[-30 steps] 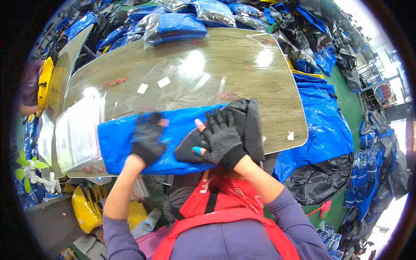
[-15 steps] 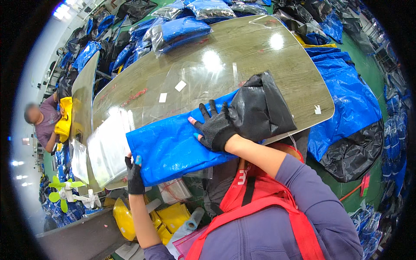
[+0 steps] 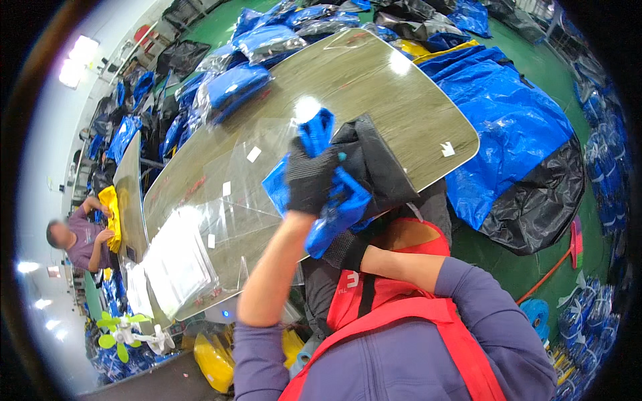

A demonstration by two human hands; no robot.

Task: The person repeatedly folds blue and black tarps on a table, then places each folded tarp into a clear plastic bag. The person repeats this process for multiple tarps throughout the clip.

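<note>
A blue and black woven plastic sheet lies bunched and partly folded on the near side of the wood-patterned table. My left hand, in a black dotted glove, is closed around its blue part, with a blue fold sticking up above the fist. Lower down, at the sheet's near edge, is my gloved right hand. Blue cloth covers its fingers, so their grip is hidden. The black part of the sheet spreads to the right of my left hand.
Clear plastic bags are stacked at the table's left end. Packed blue bundles sit along the far edge. A large blue sheet lies to the right. At far left a person handles yellow cloth. A green-bladed fan stands lower left.
My left hand has moved right and up from the sheet's left end, carrying that end over toward the black part. My right hand has slid from on top to the near edge.
</note>
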